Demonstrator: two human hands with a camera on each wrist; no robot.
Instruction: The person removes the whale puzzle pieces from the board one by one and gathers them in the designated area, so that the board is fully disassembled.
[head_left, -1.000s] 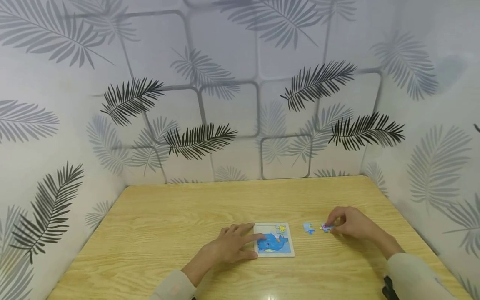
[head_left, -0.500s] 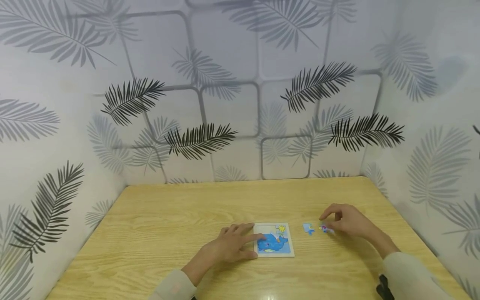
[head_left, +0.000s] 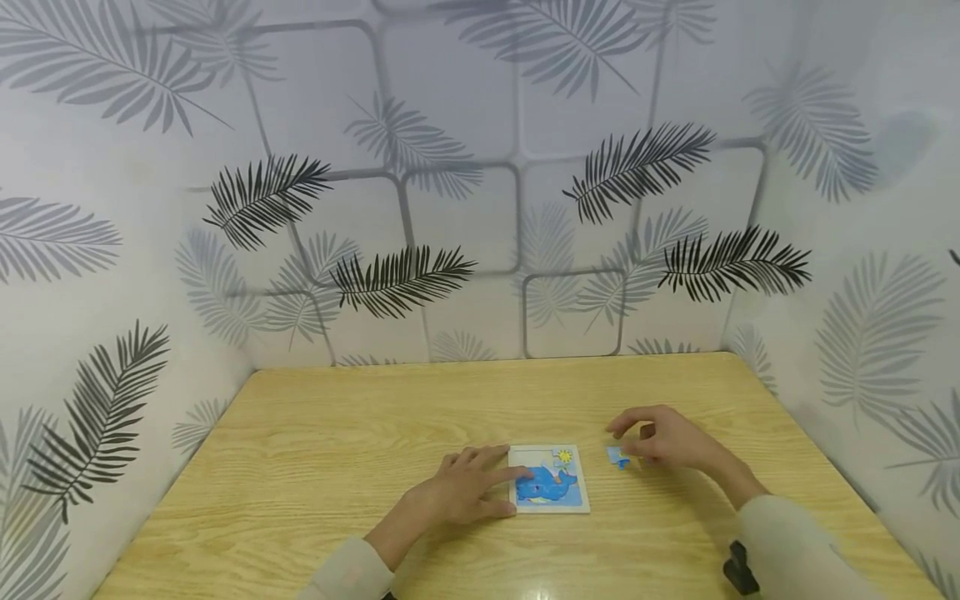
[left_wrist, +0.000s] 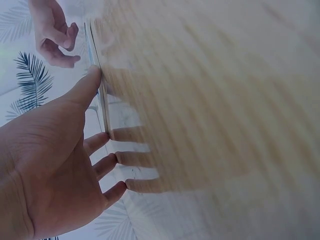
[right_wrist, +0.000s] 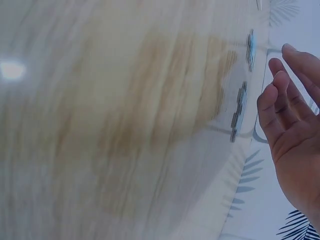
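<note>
A small square jigsaw puzzle with a blue whale and a yellow sun lies in a white frame on the table. My left hand rests at its left side, the index finger on the picture and the thumb at the frame's edge. To the right of the frame is a light blue puzzle piece. Above it and to its right hovers my right hand, fingers loosely bent with nothing between them. The right wrist view shows a second puzzle piece flat on the table below that hand; in the head view the hand hides it.
The wooden table spreads out on all sides of the puzzle. Behind it and along both sides stand pale walls with a leaf pattern. A dark object shows at the right sleeve.
My right hand has let go of the farther puzzle piece, lifted, and moved left toward the light blue piece. The left hand and the puzzle have stayed in place.
</note>
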